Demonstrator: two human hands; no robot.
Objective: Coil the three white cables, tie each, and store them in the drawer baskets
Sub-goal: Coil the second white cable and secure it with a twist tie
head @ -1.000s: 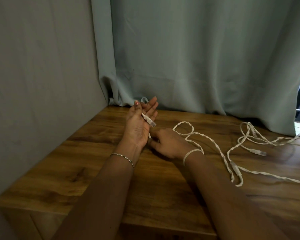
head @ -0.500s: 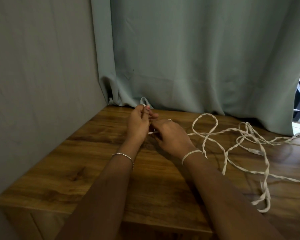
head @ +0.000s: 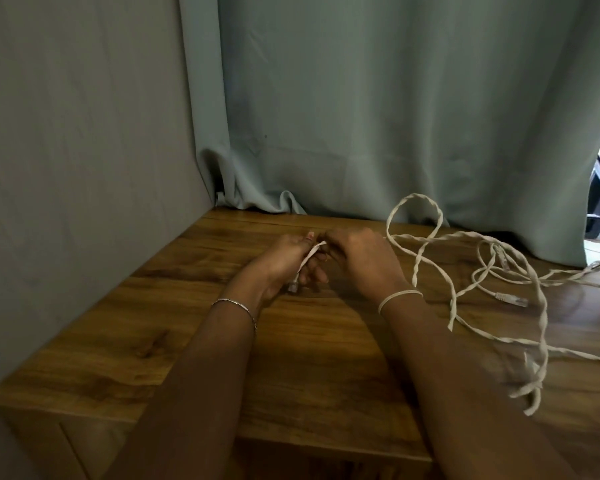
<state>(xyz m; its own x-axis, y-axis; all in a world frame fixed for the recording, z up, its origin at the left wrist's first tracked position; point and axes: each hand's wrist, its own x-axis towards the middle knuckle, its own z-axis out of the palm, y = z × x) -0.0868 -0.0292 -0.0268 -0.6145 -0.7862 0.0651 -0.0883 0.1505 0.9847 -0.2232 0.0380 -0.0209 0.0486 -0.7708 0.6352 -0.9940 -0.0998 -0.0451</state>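
Gripping the plug end of a white ethernet cable [head: 311,253] in my curled left hand [head: 284,263], I pinch it with my right hand [head: 364,266] alongside. Other white cables [head: 511,299] lie tangled on the table [head: 291,358], right.

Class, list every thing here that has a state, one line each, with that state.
Left hand: grips white twisted cable near its plug.
Right hand: pinches the same cable.
White twisted cable: uncoiled, looping across brown wooden table.
Other white cables: loose, tangled, untied.
Grey-green curtain: drawn.
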